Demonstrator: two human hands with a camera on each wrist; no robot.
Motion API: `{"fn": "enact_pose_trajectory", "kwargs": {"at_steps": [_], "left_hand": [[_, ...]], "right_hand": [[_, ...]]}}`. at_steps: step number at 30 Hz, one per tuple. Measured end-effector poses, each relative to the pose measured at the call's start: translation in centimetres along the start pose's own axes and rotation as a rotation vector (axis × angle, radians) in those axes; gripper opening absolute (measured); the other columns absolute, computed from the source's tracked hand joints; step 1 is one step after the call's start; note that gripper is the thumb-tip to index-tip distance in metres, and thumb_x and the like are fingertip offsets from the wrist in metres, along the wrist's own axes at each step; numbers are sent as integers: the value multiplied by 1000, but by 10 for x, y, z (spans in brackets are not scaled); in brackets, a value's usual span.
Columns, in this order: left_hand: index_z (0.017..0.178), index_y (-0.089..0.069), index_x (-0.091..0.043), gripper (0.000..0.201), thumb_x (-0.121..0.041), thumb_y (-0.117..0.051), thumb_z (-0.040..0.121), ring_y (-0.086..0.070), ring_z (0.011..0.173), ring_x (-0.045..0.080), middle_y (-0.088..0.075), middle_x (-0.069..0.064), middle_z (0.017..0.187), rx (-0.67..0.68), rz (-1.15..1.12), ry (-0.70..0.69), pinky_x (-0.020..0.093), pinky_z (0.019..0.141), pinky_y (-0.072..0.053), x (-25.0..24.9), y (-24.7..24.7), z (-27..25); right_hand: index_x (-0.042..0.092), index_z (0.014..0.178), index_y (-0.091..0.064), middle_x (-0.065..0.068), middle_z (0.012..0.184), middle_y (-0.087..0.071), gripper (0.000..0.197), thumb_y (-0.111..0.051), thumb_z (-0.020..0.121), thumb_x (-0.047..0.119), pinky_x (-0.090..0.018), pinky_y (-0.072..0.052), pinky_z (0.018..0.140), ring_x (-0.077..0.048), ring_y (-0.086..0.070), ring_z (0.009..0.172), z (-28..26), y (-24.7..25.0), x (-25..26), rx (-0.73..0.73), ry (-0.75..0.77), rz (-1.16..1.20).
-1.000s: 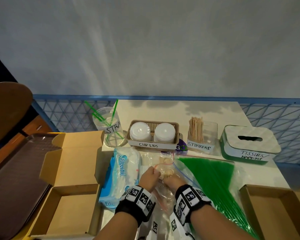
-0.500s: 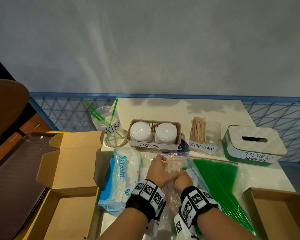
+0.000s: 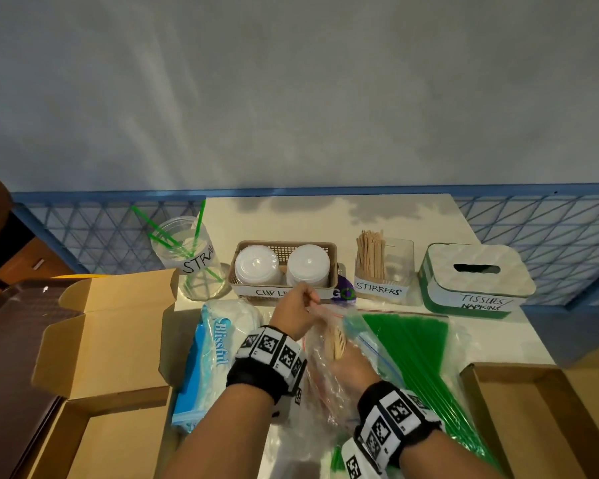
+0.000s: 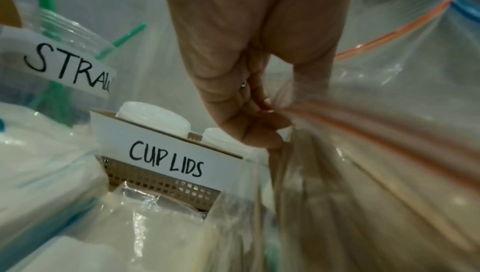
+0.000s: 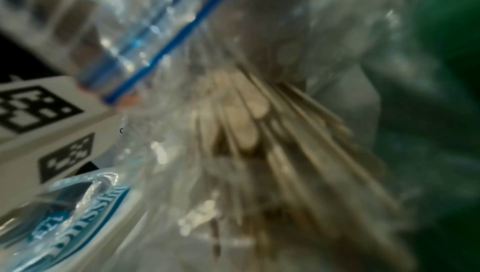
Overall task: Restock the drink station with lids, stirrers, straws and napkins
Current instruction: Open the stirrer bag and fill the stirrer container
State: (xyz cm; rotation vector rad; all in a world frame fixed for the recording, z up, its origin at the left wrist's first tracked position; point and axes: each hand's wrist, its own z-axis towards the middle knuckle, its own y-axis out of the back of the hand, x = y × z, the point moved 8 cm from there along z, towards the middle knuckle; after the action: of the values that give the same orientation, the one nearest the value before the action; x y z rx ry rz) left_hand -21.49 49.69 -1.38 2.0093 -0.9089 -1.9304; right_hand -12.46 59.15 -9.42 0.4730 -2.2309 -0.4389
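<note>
Both hands work a clear zip bag of wooden stirrers in front of the labelled containers.

The left hand (image 3: 293, 311) pinches the red-striped top edge of the zip bag (image 4: 389, 137), just before the cup lids basket (image 3: 284, 267). The right hand (image 3: 351, 366) is inside the bag, fingers closed around a bundle of stirrers (image 3: 336, 344). The stirrers jar (image 3: 384, 271) stands beyond and to the right of it; green straws (image 3: 412, 344) lie bagged beside its wrist.

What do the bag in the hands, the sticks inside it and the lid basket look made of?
Bag: thin clear plastic, glossy, crinkled, with an orange zip strip. Sticks: pale matte wood, apparently; flat with rounded ends. Basket: likely tan moulded plastic, with grid-perforated walls.
</note>
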Motion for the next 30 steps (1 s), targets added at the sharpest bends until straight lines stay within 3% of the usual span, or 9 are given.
{"fn": "enact_pose_trajectory", "kwargs": {"at_steps": [2, 5, 9, 13, 16, 20, 24, 27, 30], "left_hand": [[84, -47, -18, 28, -1, -68, 76, -53, 79, 16, -53, -3, 81, -11, -92, 56, 21, 69, -45, 4, 7, 3], [94, -43, -15, 36, -2, -70, 75, -53, 78, 16, -53, -2, 83, -37, -95, 39, 26, 69, -46, -4, 10, 0], [119, -36, -16, 48, 5, -55, 80, -59, 89, 25, -51, 5, 113, -27, 485, -272, 33, 69, -49, -49, 0, -8], [139, -23, -17, 69, 11, -50, 82, -62, 93, 32, -43, 13, 132, 121, 821, -278, 33, 69, -46, -46, -9, -4], [142, -19, -21, 70, 8, -47, 85, -62, 95, 31, -49, 15, 127, 279, 902, -220, 35, 73, -49, -25, -13, -2], [145, -14, -24, 64, -9, -47, 92, -60, 102, 31, -53, 15, 123, 384, 952, -187, 43, 85, -52, -18, -18, -3], [143, -16, -23, 66, -26, -53, 90, -58, 109, 32, -54, 15, 126, 424, 858, -102, 49, 93, -49, -10, -18, -1], [141, -17, -21, 63, -17, -53, 89, -61, 100, 32, -58, 15, 116, 398, 877, -123, 47, 87, -52, -7, -19, -2], [144, -16, -18, 69, 2, -48, 87, -62, 95, 32, -57, 15, 114, 352, 922, -175, 39, 82, -53, -4, -21, -5]], "right_hand": [[4, 117, -53, -13, 114, -59, 27, -39, 96, 12, -30, -46, 92, -20, -55, 96, -8, 3, -1, 22, -23, 11], [7, 116, -56, -5, 97, -61, 26, -52, 92, 16, -31, -52, 82, -16, -58, 84, -10, 8, 7, -20, 99, 116], [17, 101, -59, -2, 94, -66, 25, -71, 80, 25, -32, -52, 82, -18, -62, 89, -15, 11, 13, -79, 212, 267], [28, 114, -55, 7, 104, -64, 51, -74, 72, 49, -34, -48, 95, -11, -60, 100, -18, 19, 10, -132, 245, 383], [35, 105, -55, 6, 99, -66, 34, -72, 76, 27, -31, -51, 90, -10, -62, 98, -22, 29, 13, -168, 324, 351], [33, 95, -56, 7, 96, -65, 19, -68, 82, 25, -18, -50, 76, -9, -62, 94, -30, 26, 19, -109, 348, 311], [31, 97, -58, 11, 95, -66, 20, -68, 83, 19, -10, -48, 67, -5, -63, 94, -38, 27, 26, -87, 391, 386], [28, 95, -58, 9, 88, -64, 22, -70, 81, 15, -17, -52, 74, -3, -62, 83, -39, 39, 29, -156, 372, 481], [25, 100, -59, 2, 92, -66, 24, -68, 82, 11, -23, -52, 74, -14, -64, 89, -43, 53, 34, -214, 372, 599]]}}
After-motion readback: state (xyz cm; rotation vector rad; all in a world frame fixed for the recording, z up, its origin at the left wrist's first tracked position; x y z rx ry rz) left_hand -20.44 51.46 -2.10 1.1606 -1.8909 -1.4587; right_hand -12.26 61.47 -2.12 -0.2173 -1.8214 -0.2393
